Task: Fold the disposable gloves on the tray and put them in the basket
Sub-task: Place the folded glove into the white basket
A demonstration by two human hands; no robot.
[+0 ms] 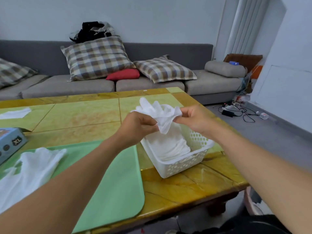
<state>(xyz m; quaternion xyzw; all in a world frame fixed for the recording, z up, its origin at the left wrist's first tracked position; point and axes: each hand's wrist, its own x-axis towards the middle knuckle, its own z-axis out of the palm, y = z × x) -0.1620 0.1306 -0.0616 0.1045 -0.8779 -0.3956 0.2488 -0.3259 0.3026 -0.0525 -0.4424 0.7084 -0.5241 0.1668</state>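
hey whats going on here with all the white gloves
A person holds a thin white disposable glove in the air above the white perforated plastic basket, pinching it with the left hand and right hand. Folded gloves already lie in the basket; more gloves wait on the green tray.
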